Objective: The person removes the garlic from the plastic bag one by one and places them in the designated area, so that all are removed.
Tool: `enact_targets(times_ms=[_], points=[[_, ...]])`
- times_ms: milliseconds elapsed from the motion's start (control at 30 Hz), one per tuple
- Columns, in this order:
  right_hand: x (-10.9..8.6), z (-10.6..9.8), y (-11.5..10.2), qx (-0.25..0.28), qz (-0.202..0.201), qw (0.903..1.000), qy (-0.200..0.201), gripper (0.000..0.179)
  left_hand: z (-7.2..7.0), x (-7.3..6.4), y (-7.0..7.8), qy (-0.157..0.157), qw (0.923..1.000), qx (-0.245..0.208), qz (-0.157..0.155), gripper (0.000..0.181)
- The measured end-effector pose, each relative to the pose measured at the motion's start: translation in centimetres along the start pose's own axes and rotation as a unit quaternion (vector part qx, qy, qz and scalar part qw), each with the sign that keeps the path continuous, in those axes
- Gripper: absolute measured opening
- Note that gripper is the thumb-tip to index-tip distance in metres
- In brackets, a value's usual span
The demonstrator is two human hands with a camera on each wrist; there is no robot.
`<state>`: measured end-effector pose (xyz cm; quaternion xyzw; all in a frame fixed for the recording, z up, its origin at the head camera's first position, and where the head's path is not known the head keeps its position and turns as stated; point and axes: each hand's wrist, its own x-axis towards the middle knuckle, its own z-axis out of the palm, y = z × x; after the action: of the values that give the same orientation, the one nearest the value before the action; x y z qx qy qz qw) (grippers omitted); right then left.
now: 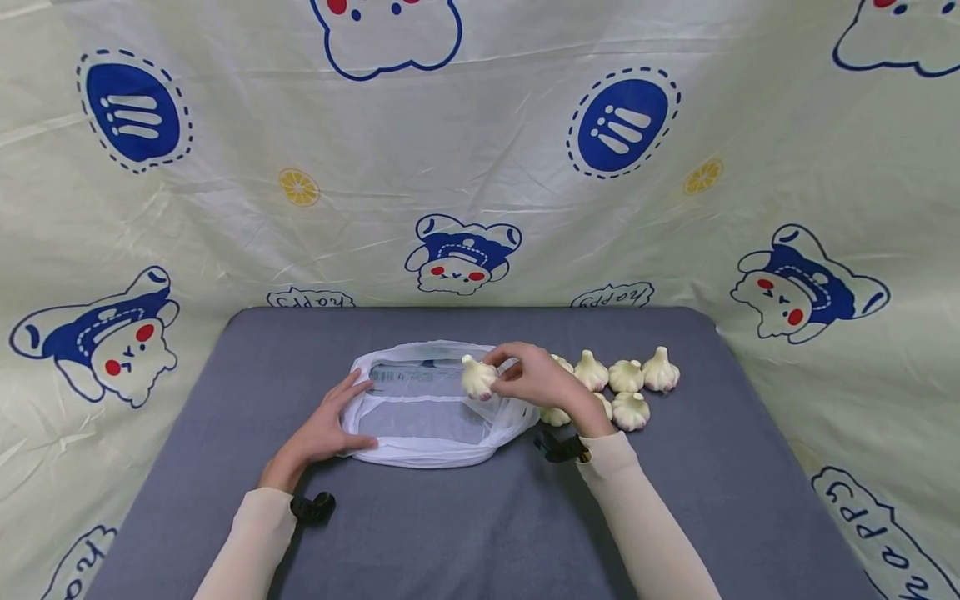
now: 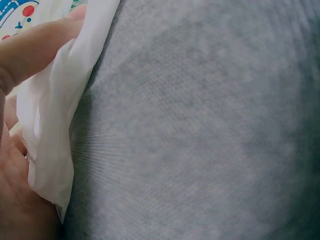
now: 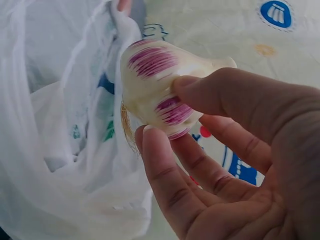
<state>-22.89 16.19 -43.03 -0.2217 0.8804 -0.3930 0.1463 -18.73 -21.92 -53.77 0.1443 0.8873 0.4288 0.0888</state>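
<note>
A white, thin plastic bag lies on the table with its mouth spread wide and faint green print inside. At its left rim, my left hand holds the plastic, thumb and fingers apart; folds of the bag hang by the thumb in the left wrist view. Over the right part of the mouth, my right hand pinches a garlic bulb between thumb and fingertips. The right wrist view shows purple streaks and roots on this garlic bulb, with the bag beside it.
Several more garlic bulbs sit in two rough rows right of the bag, some partly hidden by my right hand and wrist. The grey cloth-covered table ends at a patterned curtain behind and at both sides.
</note>
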Motion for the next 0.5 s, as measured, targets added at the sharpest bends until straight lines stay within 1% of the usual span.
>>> enact_targets(times_ms=[267,400,500], points=[[-2.2,-1.0,0.1,0.039,-0.005,0.9982,0.047,0.035,0.0,0.1,-0.1,-0.002,1.0,0.006,0.0,0.099],[-3.3,-1.4,0.4,0.06,-0.003,0.9957,0.071,0.036,0.1,0.1,-0.1,-0.001,1.0,0.008,0.003,0.098],[-4.3,-1.8,0.8,0.065,0.003,0.9938,0.09,0.036,0.1,0.1,-0.1,-0.002,1.0,0.006,0.002,0.098]])
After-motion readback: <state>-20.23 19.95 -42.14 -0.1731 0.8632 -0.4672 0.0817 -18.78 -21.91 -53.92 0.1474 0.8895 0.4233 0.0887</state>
